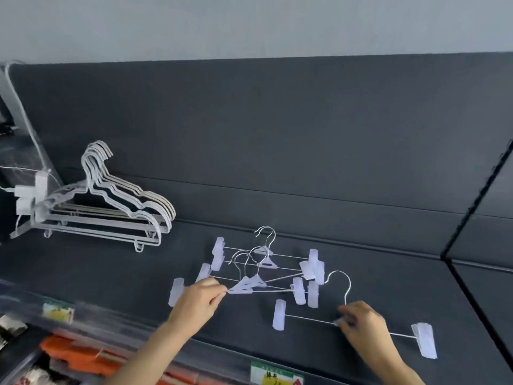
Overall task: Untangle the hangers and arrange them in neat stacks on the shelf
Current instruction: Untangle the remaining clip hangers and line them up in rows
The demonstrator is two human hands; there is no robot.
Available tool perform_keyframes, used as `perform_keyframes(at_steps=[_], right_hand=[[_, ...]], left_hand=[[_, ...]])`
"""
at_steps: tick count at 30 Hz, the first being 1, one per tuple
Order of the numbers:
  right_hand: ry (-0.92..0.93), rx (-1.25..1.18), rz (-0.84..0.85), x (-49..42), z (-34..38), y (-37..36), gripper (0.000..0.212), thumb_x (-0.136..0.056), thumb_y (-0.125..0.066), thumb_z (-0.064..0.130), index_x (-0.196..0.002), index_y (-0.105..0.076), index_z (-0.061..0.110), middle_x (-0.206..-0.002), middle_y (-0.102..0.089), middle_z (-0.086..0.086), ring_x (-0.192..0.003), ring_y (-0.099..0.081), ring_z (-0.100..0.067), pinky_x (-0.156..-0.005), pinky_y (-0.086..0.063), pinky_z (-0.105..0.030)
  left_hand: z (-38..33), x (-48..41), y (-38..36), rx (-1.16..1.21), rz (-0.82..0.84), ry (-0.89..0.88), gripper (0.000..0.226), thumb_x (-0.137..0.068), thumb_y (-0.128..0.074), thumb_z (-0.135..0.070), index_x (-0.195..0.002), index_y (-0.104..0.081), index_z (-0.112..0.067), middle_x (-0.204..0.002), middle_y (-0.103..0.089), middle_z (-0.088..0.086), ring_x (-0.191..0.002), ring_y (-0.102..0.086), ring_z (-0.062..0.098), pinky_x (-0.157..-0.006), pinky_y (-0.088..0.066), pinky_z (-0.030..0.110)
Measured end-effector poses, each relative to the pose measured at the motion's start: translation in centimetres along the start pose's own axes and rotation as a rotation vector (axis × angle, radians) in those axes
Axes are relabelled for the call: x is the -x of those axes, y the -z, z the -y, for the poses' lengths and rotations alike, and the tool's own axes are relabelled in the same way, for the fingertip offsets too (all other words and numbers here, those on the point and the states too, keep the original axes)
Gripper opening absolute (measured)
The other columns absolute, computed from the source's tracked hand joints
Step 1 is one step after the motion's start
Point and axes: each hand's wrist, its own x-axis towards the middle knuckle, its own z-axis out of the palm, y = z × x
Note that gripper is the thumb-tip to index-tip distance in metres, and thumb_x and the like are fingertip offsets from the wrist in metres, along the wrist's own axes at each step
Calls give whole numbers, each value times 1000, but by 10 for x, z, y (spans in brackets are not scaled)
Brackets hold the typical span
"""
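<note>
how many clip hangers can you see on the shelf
About 5: one apart under the right hand, roughly four tangled in the pile at the left hand. The overlap may hide more.

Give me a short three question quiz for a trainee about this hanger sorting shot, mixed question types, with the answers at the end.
1. True or false: the right hand grips a single clip hanger lying apart from the tangled pile.
2. Where does the stack of plain hangers sit? A) far left of the shelf B) far right of the shelf C) inside the bin
3. Fill in: the left hand pinches the ___ of a hanger in the pile.

Key: 1 true; 2 A; 3 bar
</note>
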Motion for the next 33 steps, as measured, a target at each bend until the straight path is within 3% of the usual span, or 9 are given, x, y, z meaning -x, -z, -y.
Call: perform_keyframes(at_steps=[3,7,12,14,16,20,29,31,33], right_hand=[[-49,67,20,4,5,0,16,-78,-66,7,-93,-71,10,-81,-55,6,-74,-57,-2,-70,-40,-7],[-84,212,-57,6,16,3,20,-76,-66,5,-93,-72,14,-93,-61,-2,-94,-57,-28,-79,-46,-35],[213,225,-341,-4,74,4,21,-69,-66,-5,-80,-73,10,-82,-66,-5,-70,-57,-26,-64,-42,-30],[403,244,-277,-9,108,-10,15,-69,-61,8,-76,-73,15,-74,-66,2,-64,-60,-20,-60,-44,-26],[514,339,-91,-13,131,-32,17,-73,-53,22,-73,-70,18,-71,-65,2,-67,-63,-21,-61,-51,-30],[337,611,318,-19,145,-66,36,-89,-46,37,-114,-56,11,-114,-55,-11,-110,-49,-28,-96,-34,-37],[372,566,266,-14,130,-78,43,-86,-56,34,-124,-46,14,-118,-59,-7,-111,-52,-26,-99,-33,-33],[416,532,235,-10,129,-77,39,-81,-63,30,-117,-55,17,-107,-66,-5,-101,-59,-24,-94,-39,-32],[455,457,175,-10,128,-71,41,-54,-83,33,-92,-67,27,-76,-69,7,-71,-65,-12,-71,-51,-24]], left_hand=[[8,-5,-6,60,26,-10,29,-83,-44,-35,-72,-65,-19,-68,-60,-8,-60,-53,3,-58,-47,24],[2,-13,0,66,126,9,5,-82,-63,-21,-83,-68,-18,-72,-52,-18,-58,-43,-7,-60,-41,17],[0,-15,4,92,257,128,17,-85,-58,-34,-92,-67,-21,-78,-60,-13,-72,-55,5,-69,-45,24],[1,-16,3,126,306,196,20,-88,-54,-33,-91,-69,-21,-81,-66,-10,-76,-61,10,-74,-49,29],[3,-18,2,141,329,244,20,-90,-52,-29,-93,-70,-22,-86,-69,-10,-82,-64,11,-78,-52,32],[-2,-21,3,102,342,257,19,-89,-54,-23,-96,-71,-20,-93,-70,-8,-91,-64,13,-83,-51,32],[-21,-30,3,89,391,304,19,-87,-56,-31,-92,-71,-20,-89,-71,1,-82,-64,19,-70,-49,34],[-24,-31,2,124,377,318,18,-87,-57,-28,-90,-72,-18,-88,-71,2,-81,-64,19,-66,-47,32],[-25,-32,3,185,330,332,16,-86,-59,-25,-86,-72,-15,-83,-70,3,-80,-64,21,-64,-46,31]])
